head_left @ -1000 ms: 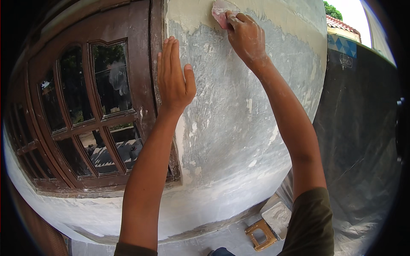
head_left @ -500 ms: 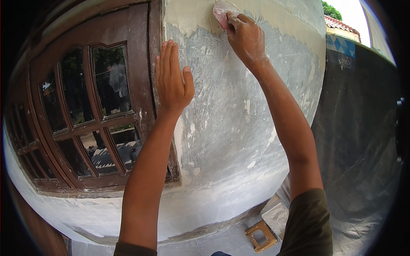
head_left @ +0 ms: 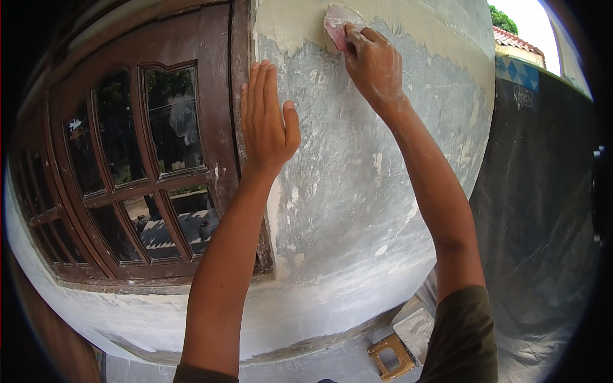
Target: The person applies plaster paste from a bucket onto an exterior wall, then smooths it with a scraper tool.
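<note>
Right hand (head_left: 373, 64) closed on a pale pad (head_left: 338, 22), likely light and soft, pressed to wall (head_left: 357, 191); left hand (head_left: 267, 118) open, flat beside window frame (head_left: 223, 127).

Rough grey plaster wall (head_left: 357, 191) – glossy wooden window frame (head_left: 217, 115).

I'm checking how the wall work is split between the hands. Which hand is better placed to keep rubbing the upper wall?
Right. The right hand already presses the pinkish pad against the wall near the top. The left hand lies flat and empty beside the window frame, likely bracing.
</note>
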{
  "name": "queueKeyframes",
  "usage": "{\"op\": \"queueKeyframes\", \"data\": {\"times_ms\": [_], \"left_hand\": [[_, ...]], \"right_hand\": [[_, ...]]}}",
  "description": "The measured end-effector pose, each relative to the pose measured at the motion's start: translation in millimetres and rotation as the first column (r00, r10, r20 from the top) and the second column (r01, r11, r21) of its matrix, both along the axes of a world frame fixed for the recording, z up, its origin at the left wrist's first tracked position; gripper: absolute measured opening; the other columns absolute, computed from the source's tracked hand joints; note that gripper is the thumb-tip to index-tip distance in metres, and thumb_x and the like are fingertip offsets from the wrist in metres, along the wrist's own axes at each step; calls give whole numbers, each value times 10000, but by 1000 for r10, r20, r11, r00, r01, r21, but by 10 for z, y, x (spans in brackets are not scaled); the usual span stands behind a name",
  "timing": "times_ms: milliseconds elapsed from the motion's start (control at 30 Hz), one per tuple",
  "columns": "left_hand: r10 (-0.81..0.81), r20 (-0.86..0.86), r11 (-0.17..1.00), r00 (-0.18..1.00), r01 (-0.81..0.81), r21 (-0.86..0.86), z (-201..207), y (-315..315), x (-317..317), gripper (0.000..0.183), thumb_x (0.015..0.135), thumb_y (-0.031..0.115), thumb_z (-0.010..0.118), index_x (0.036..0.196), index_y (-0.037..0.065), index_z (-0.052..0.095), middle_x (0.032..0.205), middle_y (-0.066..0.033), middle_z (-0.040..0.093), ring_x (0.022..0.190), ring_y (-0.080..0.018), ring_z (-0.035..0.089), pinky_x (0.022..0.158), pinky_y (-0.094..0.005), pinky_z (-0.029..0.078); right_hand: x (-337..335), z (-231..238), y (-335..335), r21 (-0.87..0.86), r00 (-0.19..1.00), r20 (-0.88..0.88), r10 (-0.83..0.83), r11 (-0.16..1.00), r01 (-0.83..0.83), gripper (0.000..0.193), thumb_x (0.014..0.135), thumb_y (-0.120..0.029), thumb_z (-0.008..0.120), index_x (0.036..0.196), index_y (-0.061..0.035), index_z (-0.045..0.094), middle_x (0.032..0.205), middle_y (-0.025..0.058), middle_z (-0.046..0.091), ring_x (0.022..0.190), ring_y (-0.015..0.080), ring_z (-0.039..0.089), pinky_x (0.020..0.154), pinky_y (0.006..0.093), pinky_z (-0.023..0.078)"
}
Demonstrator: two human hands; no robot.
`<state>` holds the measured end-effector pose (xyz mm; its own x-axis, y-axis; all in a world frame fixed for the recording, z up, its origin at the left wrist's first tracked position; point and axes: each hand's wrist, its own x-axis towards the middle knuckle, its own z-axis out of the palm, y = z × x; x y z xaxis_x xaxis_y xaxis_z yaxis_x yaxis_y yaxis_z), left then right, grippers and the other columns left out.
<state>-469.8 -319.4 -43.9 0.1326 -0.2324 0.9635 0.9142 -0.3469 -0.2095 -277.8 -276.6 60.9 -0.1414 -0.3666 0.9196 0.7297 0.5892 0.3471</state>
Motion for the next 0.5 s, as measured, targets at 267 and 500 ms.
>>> {"op": "queueKeyframes", "data": {"times_ms": [267,500], "left_hand": [[-6,11,1000,1000,6,-1,-20,-36,-49,572,1010,197,362,1504,-91,365,1547,-265,421,1489,-421,337,1212,-550,234],[-2,2,1000,1000,2,17,-6,3,-6,572,1003,190,369,1503,-86,373,1543,-264,428,1489,-417,339,1211,-549,238]], "right_hand": [[-197,-897,57,-13,992,118,-53,998,55,323,820,-50,667,1140,-23,708,981,139,706,960,318,697,803,418,576],[-87,-163,-182,-163,997,41,61,985,-53,332,766,-73,731,1096,-43,714,969,130,704,953,318,696,775,411,575]]}}
